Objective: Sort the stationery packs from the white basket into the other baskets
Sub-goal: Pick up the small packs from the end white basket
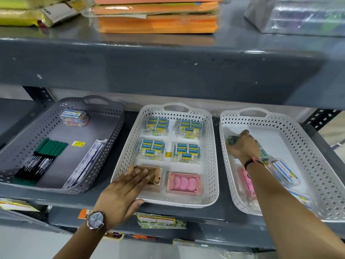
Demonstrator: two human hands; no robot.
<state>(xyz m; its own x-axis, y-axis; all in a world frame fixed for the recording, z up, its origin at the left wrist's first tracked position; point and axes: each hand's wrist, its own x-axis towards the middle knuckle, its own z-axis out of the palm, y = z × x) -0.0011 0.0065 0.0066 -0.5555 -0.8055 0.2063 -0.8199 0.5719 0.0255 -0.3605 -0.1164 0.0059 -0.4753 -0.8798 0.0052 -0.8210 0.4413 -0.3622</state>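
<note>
Three baskets stand on the lower shelf. The right white basket [317,165] holds mixed packs; my right hand [242,146] is inside it, fingers closed on a blue-and-yellow eraser pack [231,140]. A pink pack [247,181] and a clear pack with a blue label [284,171] lie near my wrist. The middle white basket [213,165] holds several blue eraser packs [186,150], a brown pack [155,175] and a pink pack [184,183]. My left hand [125,193] lies flat over the brown pack and the basket's front rim. The grey basket [104,146] is at left.
In the grey basket lie green markers [50,148], a white pack along its right wall [87,163] and a clear pack of coloured bits [75,117]. An upper shelf [168,68] overhangs the baskets, bearing orange folders [158,19]. Price labels hang on the shelf's front edge [160,220].
</note>
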